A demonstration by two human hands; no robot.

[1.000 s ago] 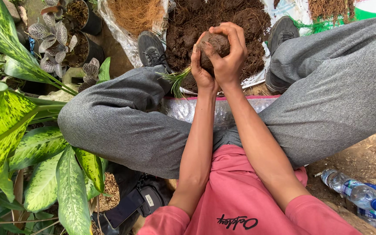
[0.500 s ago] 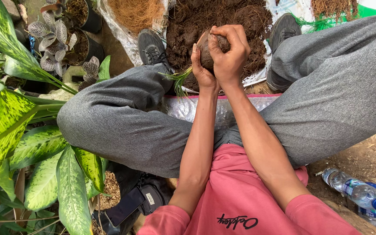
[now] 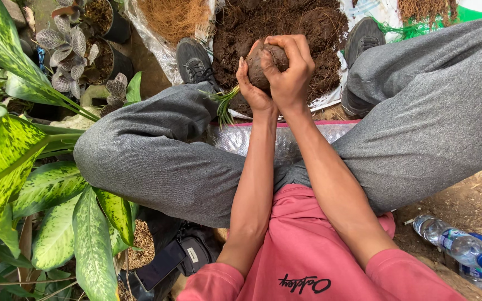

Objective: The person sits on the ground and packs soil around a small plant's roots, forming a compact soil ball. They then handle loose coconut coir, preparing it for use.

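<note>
Both hands cupped tight: left hand, right hand pressed around soil ball; squeeze evenly, spare green shoots; work over soil heap.

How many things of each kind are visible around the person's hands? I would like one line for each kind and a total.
Soil ball with green shoots, pressed between left hand and right hand: 1
Dark shoes: 2
Plastic water bottle with blue cap: 1
Black pots of grey-leaved plants: 2
Total: 6
</note>
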